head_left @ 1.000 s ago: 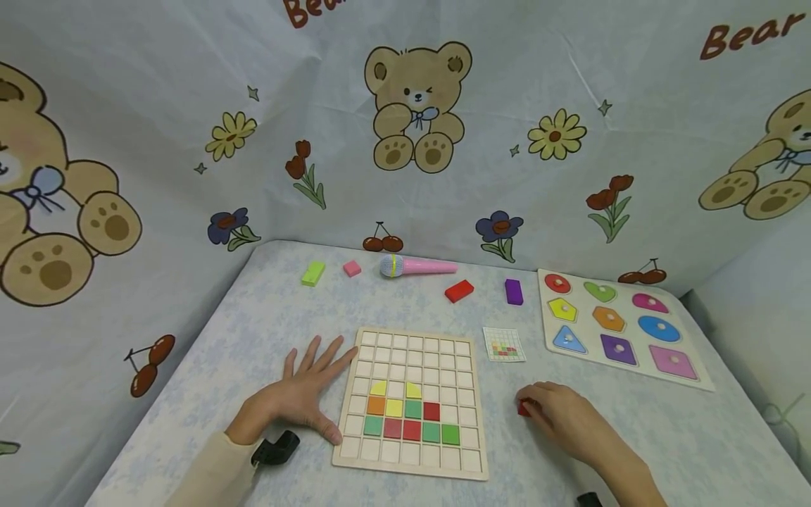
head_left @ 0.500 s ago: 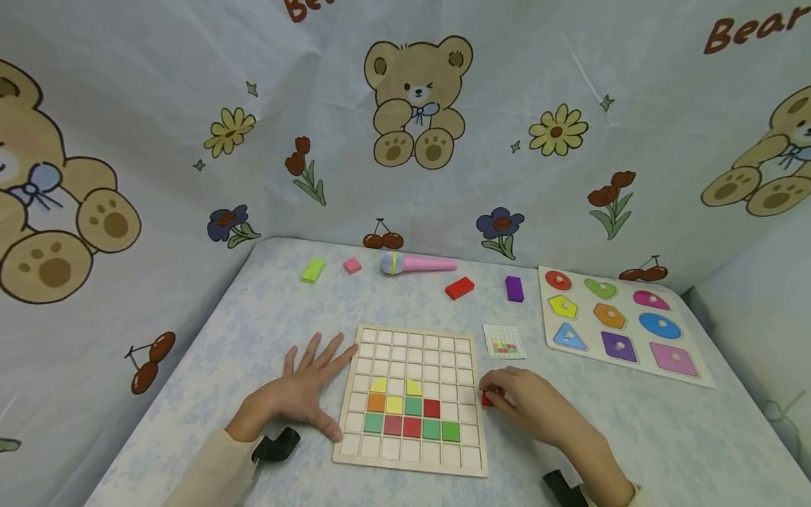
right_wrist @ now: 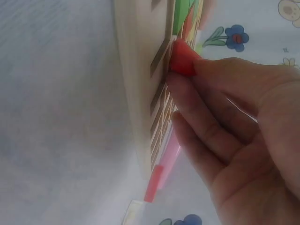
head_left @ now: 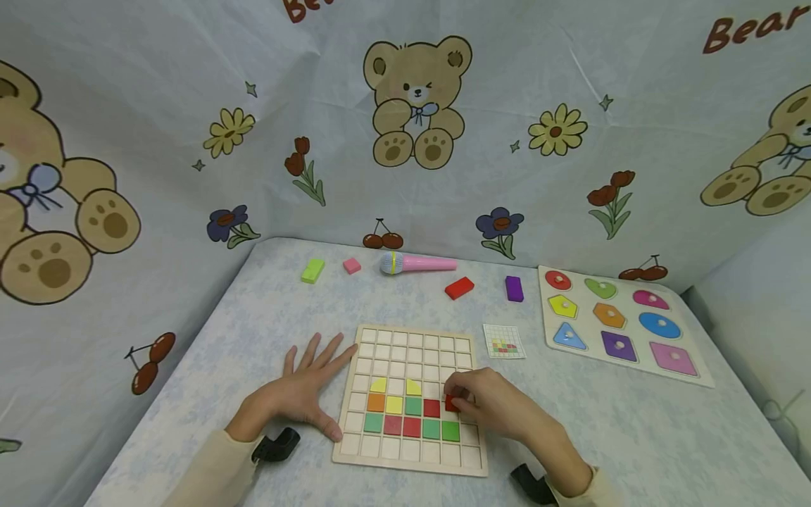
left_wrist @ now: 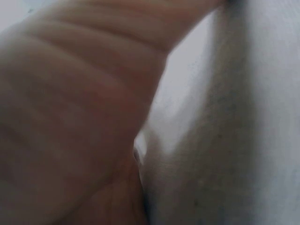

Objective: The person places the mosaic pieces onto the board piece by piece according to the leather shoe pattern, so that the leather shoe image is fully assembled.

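A wooden grid board (head_left: 405,458) lies in front of me, with several yellow, orange, green and red tiles in its lower cells. My right hand (head_left: 491,405) pinches a small red tile (right_wrist: 183,58) between thumb and fingers. In the head view that tile is partly covered by the fingers, over the cell right of a seated dark red tile (head_left: 431,408). Whether it touches the cell floor I cannot tell. Spread wide, my left hand (head_left: 300,394) rests along the board's left edge, its thumb and index fingertip at the frame. The left wrist view holds mostly blurred palm.
A small printed pattern card (head_left: 504,341) lies right of the board. Further right is a shape puzzle board (head_left: 586,345). Along the back are a lime block (head_left: 313,271), a pink block (head_left: 352,266), a toy microphone (head_left: 424,264), a red block (head_left: 459,289) and a purple block (head_left: 514,289).
My right hand has carried the red tile leftward from the table on the right, past the board's right edge, to over its cells. The left hand has stayed put.
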Motion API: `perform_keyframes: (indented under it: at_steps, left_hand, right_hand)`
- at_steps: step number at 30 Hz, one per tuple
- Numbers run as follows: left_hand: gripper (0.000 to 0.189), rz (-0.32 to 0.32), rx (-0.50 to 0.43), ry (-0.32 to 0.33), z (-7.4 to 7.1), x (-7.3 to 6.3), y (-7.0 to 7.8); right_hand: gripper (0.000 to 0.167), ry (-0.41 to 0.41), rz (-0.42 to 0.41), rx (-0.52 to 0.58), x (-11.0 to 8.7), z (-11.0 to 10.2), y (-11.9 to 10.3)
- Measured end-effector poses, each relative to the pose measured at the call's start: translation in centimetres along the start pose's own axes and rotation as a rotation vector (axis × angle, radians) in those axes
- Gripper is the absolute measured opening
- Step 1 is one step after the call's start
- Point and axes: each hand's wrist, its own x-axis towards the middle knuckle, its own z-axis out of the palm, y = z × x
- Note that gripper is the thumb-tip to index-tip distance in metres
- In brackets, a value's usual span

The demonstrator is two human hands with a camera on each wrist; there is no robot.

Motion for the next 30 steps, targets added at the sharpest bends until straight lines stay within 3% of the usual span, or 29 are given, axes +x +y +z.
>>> perform_keyframes:
  at_steps: [9,16,30]
  left_hand:
    - [0.140,-0.010,0.013,0.015,0.00,0.13,-0.06]
    - [0.140,-0.006,0.018,0.010,0.22,0.07,0.00]
    - [0.140,0.007,0.010,0.013,0.21,-0.05,-0.05]
  right_hand:
    - [0.006,0.048,-0.019,-0.067,0.28,0.24,-0.62]
    - [0.010,0.065,0.015,-0.136,0.08,0.75,-0.80]
    - [0.013,0.025,0.012,-0.175,-0.29,0.81,-1.00]
